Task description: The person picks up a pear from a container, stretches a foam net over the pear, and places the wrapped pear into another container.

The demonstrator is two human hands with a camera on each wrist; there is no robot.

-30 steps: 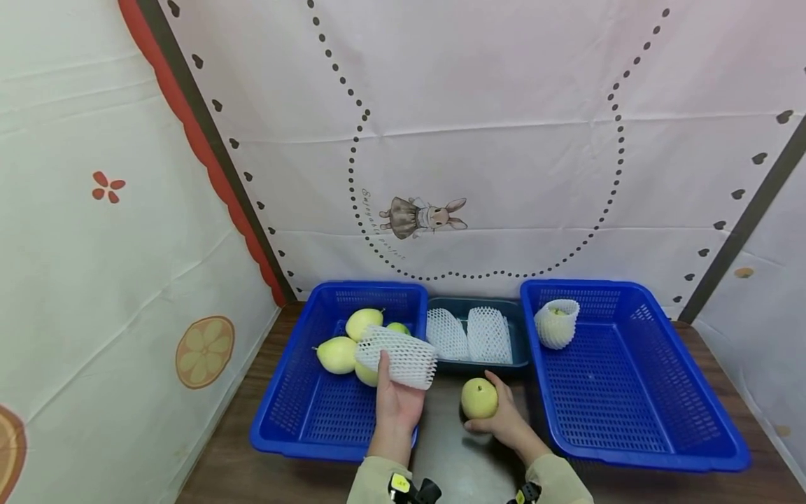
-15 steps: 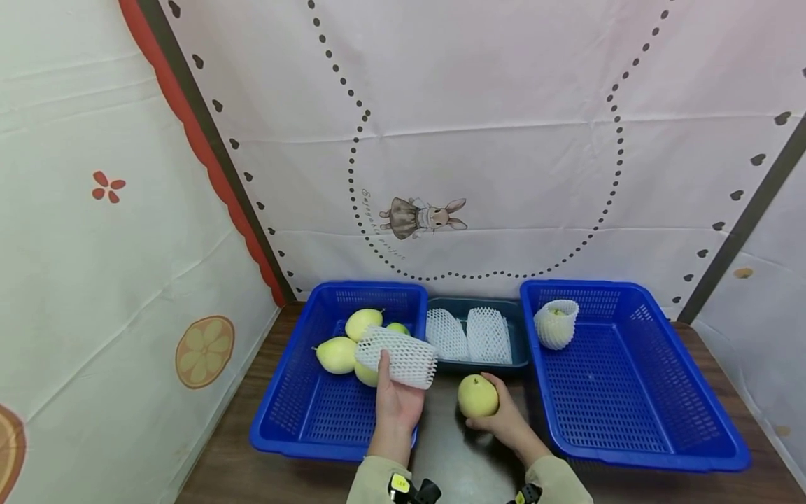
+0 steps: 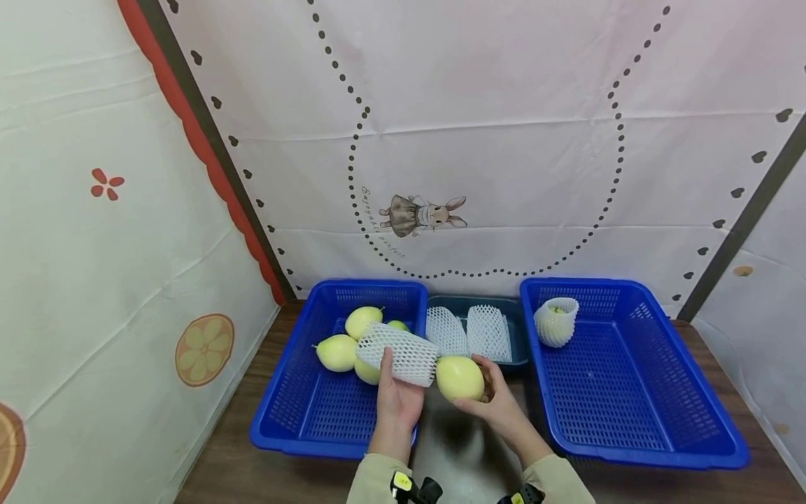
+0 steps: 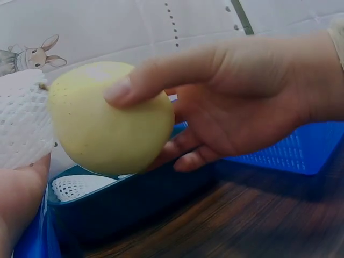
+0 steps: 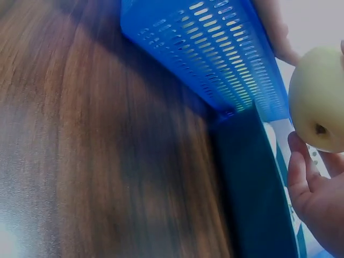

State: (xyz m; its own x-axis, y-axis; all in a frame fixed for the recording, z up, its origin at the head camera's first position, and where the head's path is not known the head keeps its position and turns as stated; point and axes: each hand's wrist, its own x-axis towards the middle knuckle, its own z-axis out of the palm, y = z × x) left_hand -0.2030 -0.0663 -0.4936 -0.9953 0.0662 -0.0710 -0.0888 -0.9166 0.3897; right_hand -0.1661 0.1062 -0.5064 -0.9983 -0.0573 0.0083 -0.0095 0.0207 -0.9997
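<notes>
My left hand (image 3: 398, 407) holds a white foam net sleeve (image 3: 398, 354), thumb on top, above the right side of the left blue basket (image 3: 277, 420). Close to the sleeve's right end, my right hand (image 3: 506, 413) grips a yellow-green pear (image 3: 460, 379). In the left wrist view the pear (image 4: 110, 123) lies sideways, its stem pointing at the foam net (image 4: 21, 118), with the right thumb across its side. Whether pear and sleeve touch is unclear. The right wrist view shows the dimpled bottom of the pear (image 5: 320, 99). Fingers under the sleeve are hidden.
Several pears (image 3: 336, 353) lie in the left basket. A dark green tray (image 3: 478, 302) behind my hands holds more foam nets (image 3: 488, 334). In the right blue basket (image 3: 630, 448) sits one net-wrapped pear (image 3: 557, 323). A patterned cloth (image 3: 504, 175) hangs behind.
My right hand has lifted the pear and brought it left to the sleeve's end, tilting its stem from upward toward the sleeve. The left hand and sleeve stay almost in place.
</notes>
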